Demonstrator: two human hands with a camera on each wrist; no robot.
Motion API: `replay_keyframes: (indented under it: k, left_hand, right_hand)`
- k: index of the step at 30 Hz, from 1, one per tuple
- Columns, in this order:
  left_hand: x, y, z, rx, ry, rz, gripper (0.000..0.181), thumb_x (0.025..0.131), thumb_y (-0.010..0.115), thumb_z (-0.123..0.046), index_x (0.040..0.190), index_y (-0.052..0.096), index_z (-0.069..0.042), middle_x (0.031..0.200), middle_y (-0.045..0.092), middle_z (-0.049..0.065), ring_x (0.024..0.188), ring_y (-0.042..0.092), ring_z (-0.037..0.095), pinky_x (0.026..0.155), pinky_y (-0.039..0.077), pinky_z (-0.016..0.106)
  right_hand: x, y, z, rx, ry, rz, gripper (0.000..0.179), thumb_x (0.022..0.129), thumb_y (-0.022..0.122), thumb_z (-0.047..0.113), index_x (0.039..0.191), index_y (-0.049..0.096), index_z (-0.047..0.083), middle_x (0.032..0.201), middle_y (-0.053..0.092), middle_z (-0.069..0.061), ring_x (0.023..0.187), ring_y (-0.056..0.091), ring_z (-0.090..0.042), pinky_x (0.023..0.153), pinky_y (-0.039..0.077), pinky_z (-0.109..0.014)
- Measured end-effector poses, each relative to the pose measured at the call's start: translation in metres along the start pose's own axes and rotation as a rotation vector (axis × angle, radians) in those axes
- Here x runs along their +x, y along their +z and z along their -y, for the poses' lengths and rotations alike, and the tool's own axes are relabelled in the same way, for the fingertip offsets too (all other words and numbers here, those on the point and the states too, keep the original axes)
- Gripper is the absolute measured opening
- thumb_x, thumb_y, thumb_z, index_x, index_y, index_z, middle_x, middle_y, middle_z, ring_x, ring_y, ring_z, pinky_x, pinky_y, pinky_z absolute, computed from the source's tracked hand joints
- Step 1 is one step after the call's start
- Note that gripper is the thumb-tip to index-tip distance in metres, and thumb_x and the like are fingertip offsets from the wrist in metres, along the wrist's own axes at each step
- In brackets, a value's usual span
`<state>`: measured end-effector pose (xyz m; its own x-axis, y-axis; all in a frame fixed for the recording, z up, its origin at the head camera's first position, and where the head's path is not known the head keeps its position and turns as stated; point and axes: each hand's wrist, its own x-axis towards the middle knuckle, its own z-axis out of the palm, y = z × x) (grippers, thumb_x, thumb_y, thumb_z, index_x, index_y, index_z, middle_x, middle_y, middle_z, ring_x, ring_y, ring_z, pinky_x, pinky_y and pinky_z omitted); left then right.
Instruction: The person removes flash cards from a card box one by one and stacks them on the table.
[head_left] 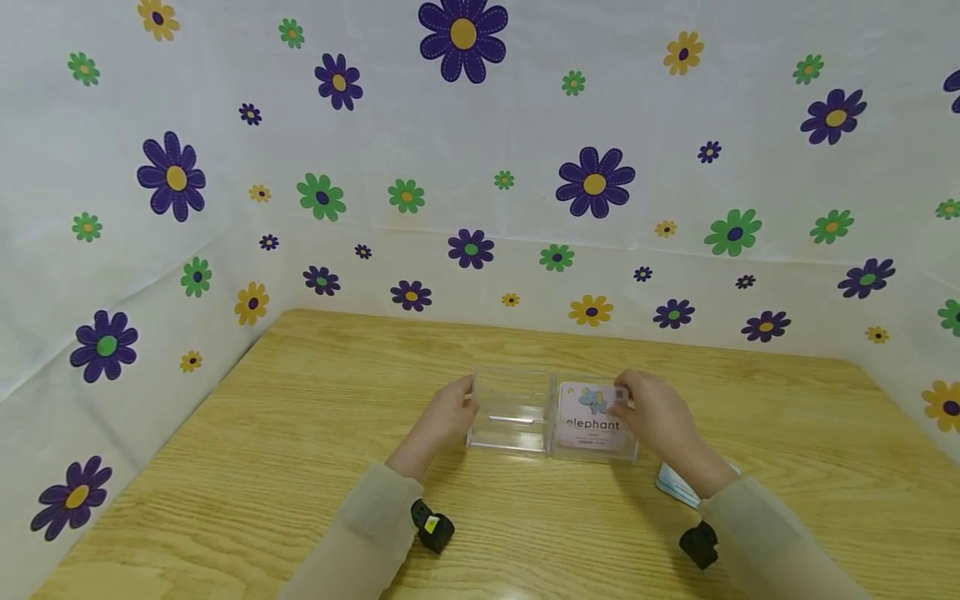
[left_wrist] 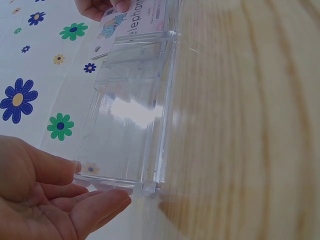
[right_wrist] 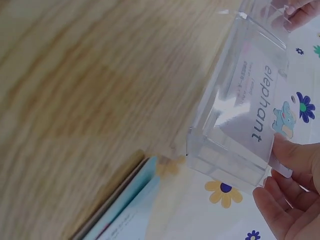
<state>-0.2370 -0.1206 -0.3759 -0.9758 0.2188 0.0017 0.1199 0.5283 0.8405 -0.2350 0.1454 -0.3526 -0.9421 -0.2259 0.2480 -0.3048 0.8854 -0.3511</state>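
In the head view, the clear box (head_left: 513,450) stands near the middle of the table (head_left: 360,383), its long axis running left to right, roughly along the table's far edge. The card (head_left: 591,437) is in its right compartment, facing the person: "elephant" reads left to right, with the drawing above the word, on the side toward the flowered cloth (head_left: 405,142). The left hand (head_left: 447,412) is at the box's left end, its fingertips partly hidden. The right hand (head_left: 660,417) pinches the card's upper right part. Other cards (head_left: 677,485) lie on the table beside the right forearm, partly covered by it.

In the left wrist view, the box's long axis runs up the view, leaning slightly right. The left hand grips the near end, thumb on one side and fingers on the other, a narrow gap spanning the wall. The right hand's fingertips touch the card at the top.

In the right wrist view, the box slants up to the right. The card's word runs lengthwise along it, and its drawn edge juts past the rim. Thumb and fingers pinch the card's corner.
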Motion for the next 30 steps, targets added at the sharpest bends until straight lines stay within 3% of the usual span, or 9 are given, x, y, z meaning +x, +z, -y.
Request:
replay_keyframes:
  k: [13, 23, 30]
  left_hand:
    - [-0.0015, 0.0000, -0.0003, -0.002, 0.012, 0.001, 0.044, 0.093, 0.039, -0.001, 0.134, 0.027, 0.008, 0.134, 0.034, 0.023, 0.115, 0.041, 0.038, 0.091, 0.039, 0.046]
    - [-0.0005, -0.0007, 0.0011, 0.008, 0.012, 0.006, 0.044, 0.093, 0.038, -0.002, 0.134, 0.026, 0.009, 0.135, 0.032, 0.023, 0.115, 0.041, 0.038, 0.092, 0.038, 0.046]
    - [0.0010, 0.0000, 0.0019, 0.001, -0.005, 0.004, 0.044, 0.093, 0.038, -0.002, 0.134, 0.026, 0.008, 0.135, 0.032, 0.022, 0.116, 0.040, 0.037, 0.093, 0.037, 0.046]
  right_hand:
    - [0.0009, -0.0042, -0.0046, 0.086, 0.012, 0.002, 0.019, 0.078, 0.065, 0.004, 0.095, 0.059, -0.003, 0.085, 0.060, -0.012, 0.077, 0.056, -0.025, 0.067, 0.049, -0.039]
    - [0.0000, -0.0050, -0.0050, 0.075, 0.002, -0.029, 0.019, 0.079, 0.065, 0.004, 0.096, 0.058, -0.003, 0.083, 0.061, -0.012, 0.071, 0.055, -0.022, 0.062, 0.049, -0.037]
    - [-0.0014, -0.0075, -0.0045, 0.067, -0.027, -0.068, 0.017, 0.079, 0.064, 0.002, 0.094, 0.059, -0.004, 0.083, 0.062, -0.015, 0.076, 0.059, -0.027, 0.064, 0.050, -0.039]
